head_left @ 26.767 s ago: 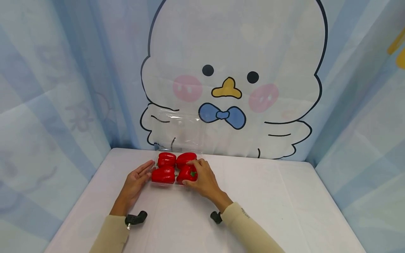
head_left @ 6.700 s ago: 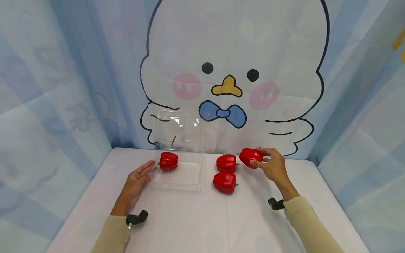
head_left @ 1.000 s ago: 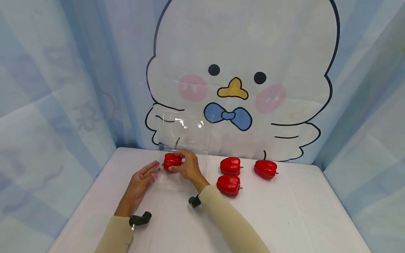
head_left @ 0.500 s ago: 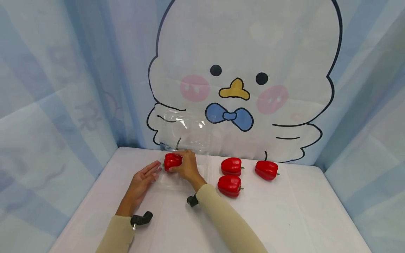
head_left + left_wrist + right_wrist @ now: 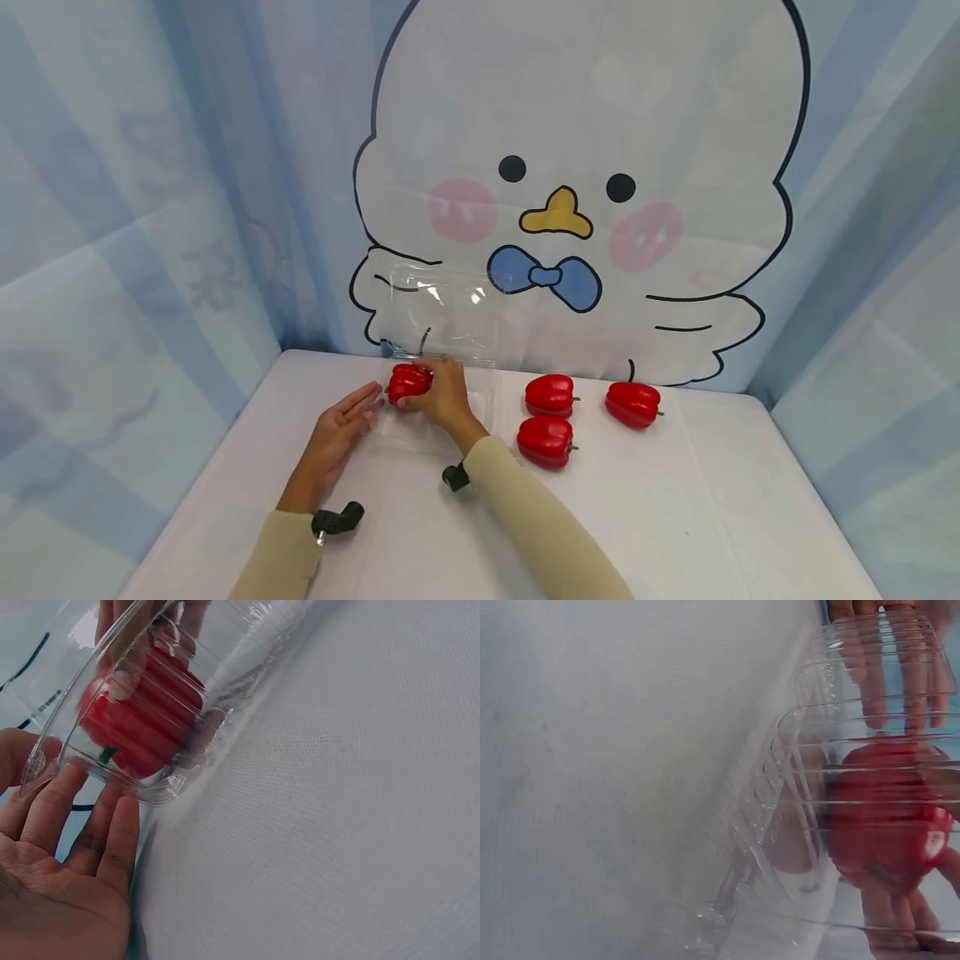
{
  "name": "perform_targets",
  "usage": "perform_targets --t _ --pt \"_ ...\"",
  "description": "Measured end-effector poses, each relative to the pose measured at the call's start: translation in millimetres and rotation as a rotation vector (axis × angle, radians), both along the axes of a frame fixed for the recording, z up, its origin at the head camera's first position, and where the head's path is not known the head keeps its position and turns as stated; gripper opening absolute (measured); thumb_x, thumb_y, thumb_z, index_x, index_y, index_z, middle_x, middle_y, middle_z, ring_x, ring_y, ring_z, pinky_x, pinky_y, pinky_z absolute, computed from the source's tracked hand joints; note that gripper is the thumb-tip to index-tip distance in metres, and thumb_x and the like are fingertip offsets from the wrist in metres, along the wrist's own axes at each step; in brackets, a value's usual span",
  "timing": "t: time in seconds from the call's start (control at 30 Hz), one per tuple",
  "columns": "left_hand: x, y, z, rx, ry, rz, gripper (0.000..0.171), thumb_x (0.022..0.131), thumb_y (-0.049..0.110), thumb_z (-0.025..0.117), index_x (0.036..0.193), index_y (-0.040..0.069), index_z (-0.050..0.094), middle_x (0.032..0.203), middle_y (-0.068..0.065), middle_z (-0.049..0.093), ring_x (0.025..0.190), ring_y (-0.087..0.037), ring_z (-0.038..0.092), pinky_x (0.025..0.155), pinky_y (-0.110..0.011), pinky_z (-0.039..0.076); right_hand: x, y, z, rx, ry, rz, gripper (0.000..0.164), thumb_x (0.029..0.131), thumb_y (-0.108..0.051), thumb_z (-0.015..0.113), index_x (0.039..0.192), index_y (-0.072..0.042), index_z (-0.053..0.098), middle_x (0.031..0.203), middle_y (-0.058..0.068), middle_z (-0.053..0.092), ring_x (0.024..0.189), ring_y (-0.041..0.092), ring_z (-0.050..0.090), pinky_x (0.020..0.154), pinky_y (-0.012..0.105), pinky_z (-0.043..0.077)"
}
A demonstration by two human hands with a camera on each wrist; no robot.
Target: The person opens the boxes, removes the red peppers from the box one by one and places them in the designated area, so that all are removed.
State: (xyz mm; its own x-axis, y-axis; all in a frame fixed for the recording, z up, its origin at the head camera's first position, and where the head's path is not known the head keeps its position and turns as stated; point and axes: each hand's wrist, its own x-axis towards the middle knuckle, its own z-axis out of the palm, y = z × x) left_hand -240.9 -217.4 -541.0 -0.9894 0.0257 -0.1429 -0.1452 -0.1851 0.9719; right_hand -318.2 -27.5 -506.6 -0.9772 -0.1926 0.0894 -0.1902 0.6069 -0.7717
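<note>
In the head view a red bell pepper (image 5: 407, 384) sits at the back left inside a clear plastic clamshell container (image 5: 483, 408). My right hand (image 5: 447, 400) reaches into the container and grips this pepper, thumb on the near side and fingers over the far side. My left hand (image 5: 333, 437) rests at the container's left side with fingers extended. In the left wrist view the fingertips (image 5: 124, 817) meet the clear wall, and the pepper's green stem (image 5: 107, 754) points toward them. Through the ribbed plastic, the right wrist view shows the pepper (image 5: 885, 814) between the right hand's fingers.
Three more red peppers lie on the white table (image 5: 645, 517) right of the container: a back one (image 5: 550, 395), a front one (image 5: 545, 442) and one farther right (image 5: 633, 405). The container's transparent lid (image 5: 450, 312) stands raised against the printed curtain (image 5: 697, 100).
Earlier, several peppers filled the container; three now lie on the table. The right hand has let go of the rightmost one and moved left to the remaining pepper. The left hand has stayed put.
</note>
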Motion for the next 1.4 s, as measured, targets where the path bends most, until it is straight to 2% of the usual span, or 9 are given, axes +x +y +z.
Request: perform_targets --t 0.23,0.47,0.73,1.13,1.4 --pt "-0.2 1.9 -0.1 0.002 0.003 0.006 0.062 0.108 0.002 0.053 0.167 0.010 0.034 0.174 -0.004 0.036 0.157 -0.025 0.042 0.116 -0.025 0.043 3.8 -1.6 0.6 0.038 -0.012 -0.011 0.069 0.079 -0.024 0.096 0.142 -0.020 0.067 0.144 0.011 0.058 0.139 0.030 0.050 0.107 0.048 0.060" --pt "-0.2 0.4 0.1 0.007 -0.007 0.004 0.062 0.109 0.003 0.053 0.167 0.011 0.034 0.174 -0.003 0.036 0.158 -0.024 0.041 0.118 -0.027 0.042 8.9 0.3 2.0 0.017 -0.008 0.005 0.069 0.080 -0.018 0.095 0.142 -0.022 0.066 0.144 0.009 0.062 0.139 0.030 0.051 0.109 0.049 0.058" --pt "-0.8 -0.6 -2.6 0.002 0.000 -0.001 0.061 0.109 0.004 0.054 0.167 0.011 0.034 0.173 -0.004 0.037 0.157 -0.025 0.042 0.116 -0.024 0.044 11.0 10.5 1.7 -0.018 -0.007 0.021 0.072 0.080 -0.017 0.095 0.144 -0.023 0.063 0.144 0.008 0.060 0.141 0.030 0.049 0.105 0.049 0.061" --pt "0.6 -0.2 -0.7 -0.016 -0.008 0.008 0.061 0.110 0.006 0.054 0.167 0.012 0.034 0.173 -0.003 0.037 0.158 -0.024 0.041 0.116 -0.023 0.043 13.3 23.9 10.1 -0.044 0.003 0.021 0.076 0.081 -0.017 0.094 0.148 -0.020 0.059 0.145 0.009 0.058 0.142 0.030 0.048 0.103 0.049 0.062" --pt "0.8 -0.5 -0.7 -0.017 -0.005 0.007 0.060 0.110 0.007 0.055 0.167 0.013 0.035 0.173 -0.002 0.038 0.158 -0.025 0.041 0.116 -0.021 0.043 17.6 33.0 22.3 -0.061 0.022 0.022 0.075 0.080 -0.018 0.094 0.147 -0.022 0.061 0.143 0.008 0.060 0.140 0.029 0.048 0.101 0.048 0.063"
